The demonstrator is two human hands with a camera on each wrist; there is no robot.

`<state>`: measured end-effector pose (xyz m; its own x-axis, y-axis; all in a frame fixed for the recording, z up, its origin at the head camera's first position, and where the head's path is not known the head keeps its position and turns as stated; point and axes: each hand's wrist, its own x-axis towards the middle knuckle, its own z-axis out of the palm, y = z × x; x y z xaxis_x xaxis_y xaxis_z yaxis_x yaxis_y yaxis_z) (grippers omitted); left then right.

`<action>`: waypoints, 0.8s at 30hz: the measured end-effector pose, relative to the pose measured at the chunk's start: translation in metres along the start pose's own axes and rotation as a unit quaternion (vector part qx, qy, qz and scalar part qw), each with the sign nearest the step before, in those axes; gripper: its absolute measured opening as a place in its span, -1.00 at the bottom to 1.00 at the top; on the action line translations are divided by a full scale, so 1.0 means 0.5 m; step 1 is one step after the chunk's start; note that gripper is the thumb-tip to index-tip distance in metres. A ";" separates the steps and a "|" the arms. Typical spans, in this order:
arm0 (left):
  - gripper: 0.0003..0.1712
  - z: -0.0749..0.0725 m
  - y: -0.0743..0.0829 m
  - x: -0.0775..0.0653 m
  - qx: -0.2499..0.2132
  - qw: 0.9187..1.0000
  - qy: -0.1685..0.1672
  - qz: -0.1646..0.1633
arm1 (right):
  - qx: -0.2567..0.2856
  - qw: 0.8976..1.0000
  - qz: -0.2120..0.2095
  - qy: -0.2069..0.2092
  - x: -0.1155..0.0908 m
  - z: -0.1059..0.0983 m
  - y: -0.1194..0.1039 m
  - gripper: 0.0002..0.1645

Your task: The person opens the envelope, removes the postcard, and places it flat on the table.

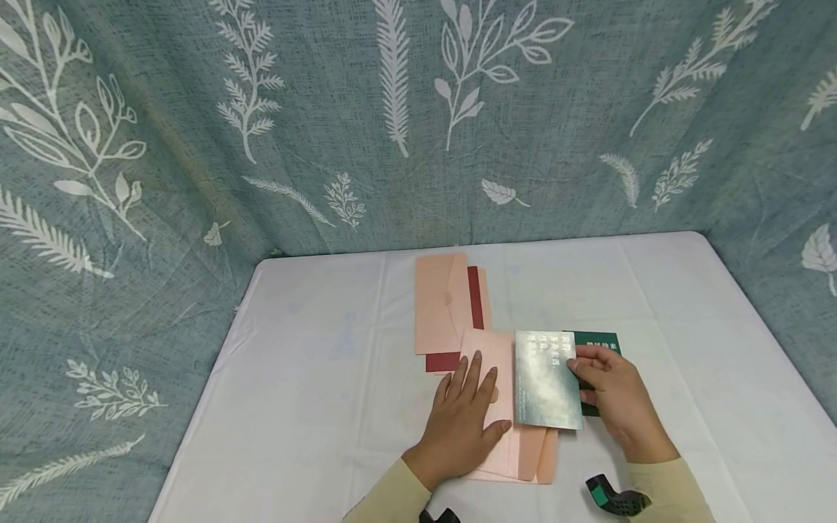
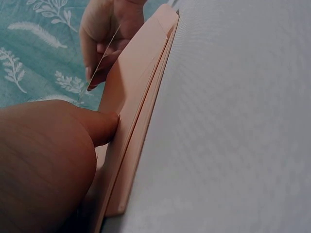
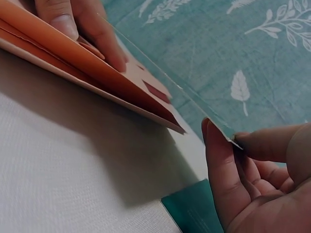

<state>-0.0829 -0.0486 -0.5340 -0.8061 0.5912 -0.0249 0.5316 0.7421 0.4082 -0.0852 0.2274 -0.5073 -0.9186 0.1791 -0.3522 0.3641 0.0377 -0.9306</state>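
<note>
With fingers stretched out, my left hand [image 1: 461, 425] rests on a pink envelope [image 1: 487, 345] in the head view. My right hand [image 1: 617, 399] pinches the right edge of a pale grey-green card [image 1: 546, 385] with white lettering between thumb and fingers. In the right wrist view that card [image 3: 180, 87] is seen edge-on, raised above the table. It overlaps the envelope's right part in the head view. The envelope's mouth gapes in the right wrist view, with its flap side [image 3: 92, 63] lifted. A dark green card [image 1: 596, 339] lies partly hidden behind my right hand.
Farther back on the white table [image 1: 314, 378] lies another pink envelope [image 1: 433, 305], on top of a dark red card [image 1: 442, 362] and more pink paper. A blue-green curtain with white leaves [image 1: 360, 109] hangs behind the table. Black straps or devices [image 1: 615, 497] sit by both wrists.
</note>
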 end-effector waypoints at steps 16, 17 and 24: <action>-0.10 0.001 0.000 0.002 0.004 1.000 -0.015 -0.011 | -0.008 0.999 -0.004 0.038 0.003 -0.034 -0.002 -0.50; -0.10 0.001 0.000 0.002 0.004 1.000 -0.016 -0.011 | -0.008 0.999 -0.005 0.041 0.003 -0.037 -0.001 -0.51; -0.10 -0.003 0.003 0.000 0.007 1.000 -0.014 -0.012 | -0.014 0.997 -0.013 0.071 0.006 -0.059 0.001 -0.52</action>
<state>-0.0826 -0.0477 -0.5318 -0.8107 0.5823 -0.0597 0.5166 0.7597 0.3950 -0.0832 0.2569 -0.5061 -0.8977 0.3148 -0.3082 0.3461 0.0711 -0.9355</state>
